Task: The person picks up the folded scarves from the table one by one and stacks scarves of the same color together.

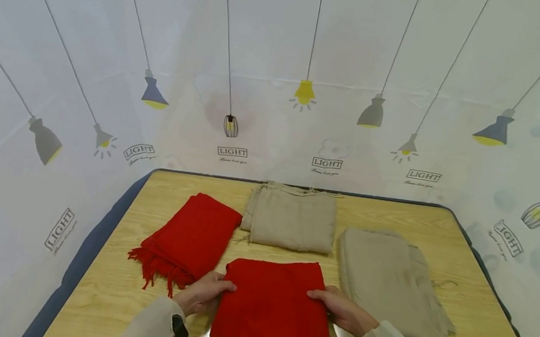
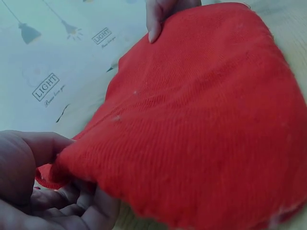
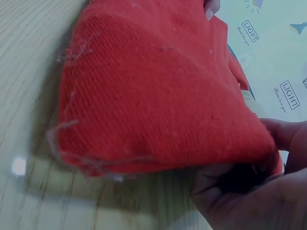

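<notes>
A folded red cloth point(image 1: 272, 308) lies between my two hands at the front middle of the table. My left hand point(image 1: 203, 292) pinches its left edge, thumb on top and fingers underneath, as the left wrist view shows. On the opposite side my right hand point(image 1: 343, 310) grips the right edge the same way; in the right wrist view the fingers point(image 3: 211, 187) curl under the cloth. Loose threads hang along the near edge of the cloth point(image 3: 144, 96). The cloth's underside is hidden.
A second folded red cloth point(image 1: 194, 234) with fringe lies to the left on the wooden table point(image 1: 95, 292). Folded beige cloths lie at the back point(image 1: 294, 219) and on the right point(image 1: 390, 281). White sheeting point(image 1: 280, 46) printed with lamps surrounds the table.
</notes>
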`<state>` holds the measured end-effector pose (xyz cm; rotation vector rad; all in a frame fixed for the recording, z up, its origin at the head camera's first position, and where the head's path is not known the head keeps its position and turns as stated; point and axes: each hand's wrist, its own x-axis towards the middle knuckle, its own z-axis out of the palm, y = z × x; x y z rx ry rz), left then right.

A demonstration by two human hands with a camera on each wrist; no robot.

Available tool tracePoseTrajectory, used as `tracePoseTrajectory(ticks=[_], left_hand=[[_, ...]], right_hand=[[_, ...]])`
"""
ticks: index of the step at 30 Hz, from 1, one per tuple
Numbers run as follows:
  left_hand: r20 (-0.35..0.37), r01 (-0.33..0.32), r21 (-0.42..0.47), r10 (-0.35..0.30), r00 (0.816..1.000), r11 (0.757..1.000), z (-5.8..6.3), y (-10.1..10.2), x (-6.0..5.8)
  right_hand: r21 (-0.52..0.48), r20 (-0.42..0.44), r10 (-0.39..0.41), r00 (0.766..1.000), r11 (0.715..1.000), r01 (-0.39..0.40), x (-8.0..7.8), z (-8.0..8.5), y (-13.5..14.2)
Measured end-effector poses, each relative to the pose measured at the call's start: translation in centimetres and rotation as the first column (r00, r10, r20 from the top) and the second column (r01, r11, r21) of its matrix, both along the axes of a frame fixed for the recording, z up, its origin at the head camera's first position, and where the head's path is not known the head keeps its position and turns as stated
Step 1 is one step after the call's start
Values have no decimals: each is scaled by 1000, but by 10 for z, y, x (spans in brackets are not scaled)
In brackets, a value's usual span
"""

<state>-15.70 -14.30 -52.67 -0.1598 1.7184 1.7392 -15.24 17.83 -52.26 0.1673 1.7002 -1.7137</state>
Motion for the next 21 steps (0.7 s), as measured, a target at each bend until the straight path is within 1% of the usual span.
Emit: tracePoseTrajectory(ticks=[2,7,9,14,17,21], left_hand=[[-8,-13,-20,13,1000,1000,1,-2,-2],[-39,-77,-108,74,997,991,1,-5,-6],[-52,-114,-151,108,993,982,0,-5,-8],[-117,-195,-226,172,978,954,-4,-6,-13],[-158,-232,-242,197,968,942,-4,-7,-16],[-175,-262,-266,221,959,928,-4,-9,-22]], right_hand=[[2,-8,5,1000,1000,-5,-2,2,-2],[7,-30,9,1000,1000,-9,-5,4,-7],[1,-43,11,999,1000,-11,-8,4,-9],[-39,-80,10,997,999,-13,-16,2,-16],[-56,-92,8,996,998,-13,-21,1,-20],[-60,-104,6,995,998,-12,-27,1,-24]])
